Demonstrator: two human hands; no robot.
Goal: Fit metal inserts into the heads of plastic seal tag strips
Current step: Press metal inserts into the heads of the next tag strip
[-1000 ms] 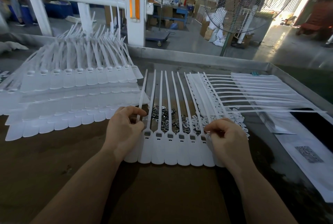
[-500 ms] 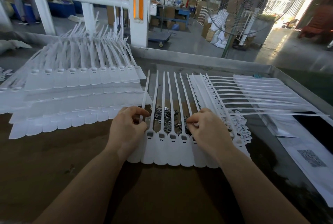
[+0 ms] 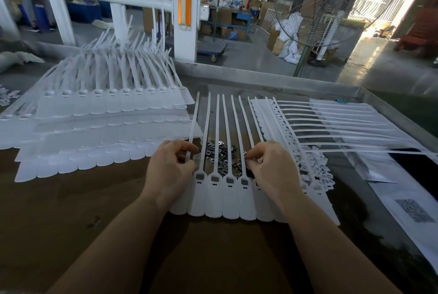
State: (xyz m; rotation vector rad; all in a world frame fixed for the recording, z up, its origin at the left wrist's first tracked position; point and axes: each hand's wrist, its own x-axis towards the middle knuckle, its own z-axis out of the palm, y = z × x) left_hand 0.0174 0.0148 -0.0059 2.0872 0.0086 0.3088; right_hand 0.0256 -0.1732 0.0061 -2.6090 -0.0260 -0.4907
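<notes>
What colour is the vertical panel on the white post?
Orange, on the white post; seen in the head view.

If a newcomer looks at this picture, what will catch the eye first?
Probably the two hands, left hand and right hand, working at the row of white seal tags in the centre. Between them lies a heap of small metal inserts; a big stack of tags fills the left.

The left hand (image 3: 169, 170) covers the head of the leftmost strip in the joined row of seal tags (image 3: 222, 195), and the right hand (image 3: 272, 170) hides several heads further right. Whatever its fingers (image 3: 252, 160) pinch is too small to tell. The loose metal inserts (image 3: 220, 154) partly vanish under the strips; the stacked tags (image 3: 94, 128) run off the left edge
</notes>
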